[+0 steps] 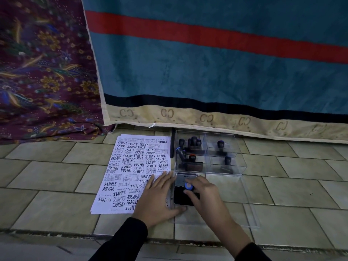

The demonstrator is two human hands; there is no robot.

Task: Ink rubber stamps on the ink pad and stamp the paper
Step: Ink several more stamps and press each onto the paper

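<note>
Your right hand (205, 194) has its fingers curled round the handle of a blue-topped stamp (188, 186). The stamp stands on the black ink pad (180, 200), toward the pad's 12 o'clock end and just below its raised grey lid (183, 178). Your left hand (160, 194) lies flat with straight fingers, grasping nothing. It rests across the 5 o'clock corner of the paper (130, 166), with the thumb reaching toward the pad's near edge.

The stamp should be light and rigid, so take it by the waist under the knob and lift straight up. Its rubber face will likely be soft and wet, and will probably smear if it drags. The pad looks shallow and light and may cling to the stamp or skid. The paper is thin and limp, apparently more than 1 sheet, and would likely slide on the tiled floor (56, 185), so that flat palm is useful.

At 12 o'clock from the pad sits a clear box (240, 164) with 4 compartments:
- The far left one holds a cluster of about 4 dark stamps (194, 143).
- The near left one holds at least 2, a tilted one (181, 154) and a red-topped one (192, 157).
- Each right compartment holds 1 upright stamp, far (220, 145) and near (227, 160).

The box's clear cover (235, 204) appears to lie flat at 3 o'clock from the pad, perhaps partly under it.
</note>
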